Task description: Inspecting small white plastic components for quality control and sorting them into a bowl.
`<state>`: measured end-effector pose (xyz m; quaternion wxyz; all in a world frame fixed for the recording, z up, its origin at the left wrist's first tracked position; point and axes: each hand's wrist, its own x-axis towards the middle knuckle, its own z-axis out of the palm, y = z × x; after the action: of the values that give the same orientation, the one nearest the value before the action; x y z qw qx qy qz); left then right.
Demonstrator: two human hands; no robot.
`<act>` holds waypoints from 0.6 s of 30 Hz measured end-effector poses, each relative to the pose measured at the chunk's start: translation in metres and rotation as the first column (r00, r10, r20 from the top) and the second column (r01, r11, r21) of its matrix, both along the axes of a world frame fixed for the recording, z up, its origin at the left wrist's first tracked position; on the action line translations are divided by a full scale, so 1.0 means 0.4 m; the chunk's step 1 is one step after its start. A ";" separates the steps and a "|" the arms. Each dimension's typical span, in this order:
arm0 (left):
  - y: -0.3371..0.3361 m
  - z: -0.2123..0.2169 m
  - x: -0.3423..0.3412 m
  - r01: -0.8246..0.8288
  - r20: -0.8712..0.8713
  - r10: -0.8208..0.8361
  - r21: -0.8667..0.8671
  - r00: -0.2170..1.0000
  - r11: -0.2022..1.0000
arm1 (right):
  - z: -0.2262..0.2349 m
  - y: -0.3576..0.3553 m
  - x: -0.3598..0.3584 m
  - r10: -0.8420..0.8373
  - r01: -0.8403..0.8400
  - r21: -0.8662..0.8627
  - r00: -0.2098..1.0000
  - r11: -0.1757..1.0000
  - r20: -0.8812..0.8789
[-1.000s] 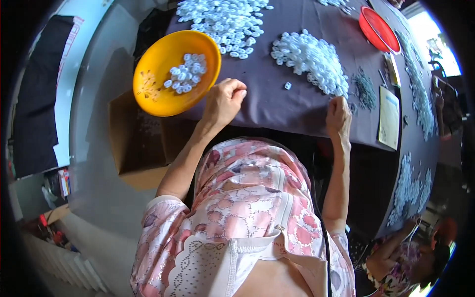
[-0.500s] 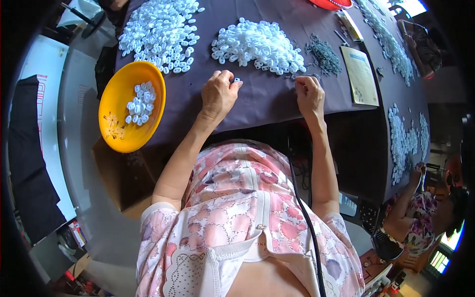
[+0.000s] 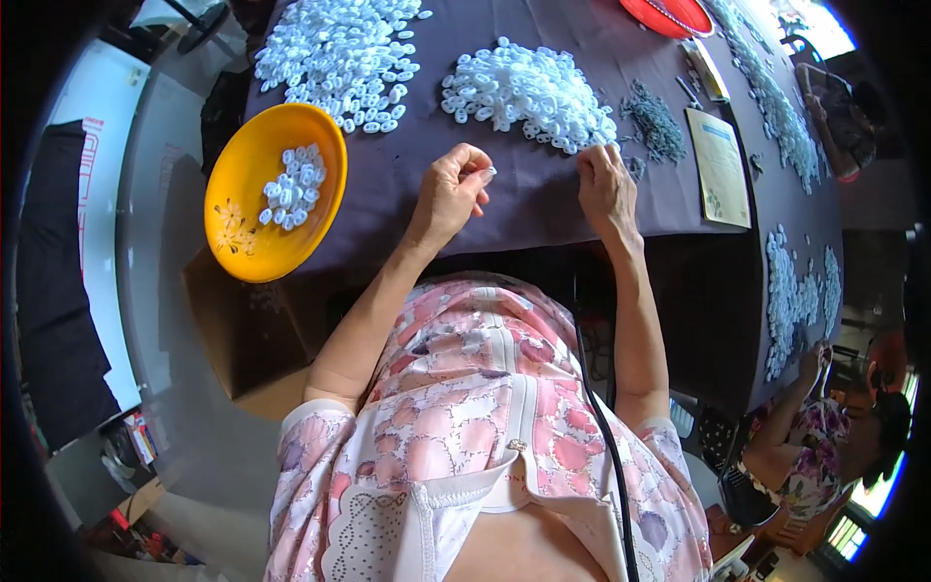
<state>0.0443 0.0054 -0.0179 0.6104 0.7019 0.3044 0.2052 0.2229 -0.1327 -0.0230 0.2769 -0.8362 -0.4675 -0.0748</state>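
My left hand (image 3: 452,196) is over the near part of the dark cloth, thumb and forefinger pinched on a small white plastic piece (image 3: 493,171). The piece barely shows past the fingertips. My right hand (image 3: 609,192) is closed, fingertips down at the near right edge of a heap of white oval plastic pieces (image 3: 524,89). Whatever those fingers may hold is hidden. Just right of that hand lies a small pile of thin grey parts, like screws (image 3: 656,124). To the left of my left hand, a yellow bowl (image 3: 225,184) holds several white pieces (image 3: 294,184).
A larger heap of white pieces (image 3: 335,58) covers the far left of the table (image 3: 407,228). A paper booklet (image 3: 718,167) and a red basket (image 3: 669,15) are on the right. Beneath the bowl stands a cardboard box (image 3: 233,330). Another person (image 3: 805,436) sits at the right.
My right hand has shifted left against the heap, from beside the grey parts to its edge. The white piece in my left hand has come slightly nearer. The whole view has shifted a little.
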 end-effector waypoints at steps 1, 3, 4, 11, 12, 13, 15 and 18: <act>-0.001 -0.016 -0.003 0.006 0.092 0.000 -0.064 0.996 0.998 | 0.024 -0.001 -0.027 0.074 -0.072 0.070 0.997 0.995 -0.027; -0.004 -0.025 -0.006 0.012 0.185 0.020 -0.171 0.982 0.985 | 0.014 0.010 -0.059 0.232 -0.190 0.221 0.956 0.957 -0.181; -0.003 -0.030 -0.009 0.009 0.185 0.024 -0.175 0.982 0.985 | 0.026 0.014 -0.098 0.245 -0.171 0.243 0.915 0.955 -0.320; -0.014 -0.042 -0.020 0.010 0.241 0.099 -0.415 0.965 0.910 | -0.008 0.061 -0.203 0.352 0.027 0.375 0.289 0.926 -0.890; -0.016 -0.044 -0.020 0.014 0.251 0.088 -0.379 0.964 0.925 | -0.011 0.062 -0.206 0.352 0.023 0.374 0.288 0.927 -0.890; -0.016 -0.045 -0.020 0.011 0.251 0.092 -0.381 0.963 0.925 | -0.015 0.062 -0.208 0.385 0.006 0.402 0.272 0.916 -0.882; -0.020 -0.040 -0.022 0.002 0.191 0.062 -0.315 0.980 0.949 | -0.018 0.062 -0.209 0.417 -0.013 0.428 0.254 0.904 -0.873; -0.032 -0.034 -0.028 0.072 0.207 -0.032 -0.188 0.978 0.979 | -0.018 0.057 -0.206 0.445 0.052 0.461 0.186 0.886 -0.876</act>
<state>0.0332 -0.0075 -0.0316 0.7093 0.6218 0.2406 0.2289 0.1404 -0.1101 -0.0302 0.6742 -0.5517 -0.2704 0.4098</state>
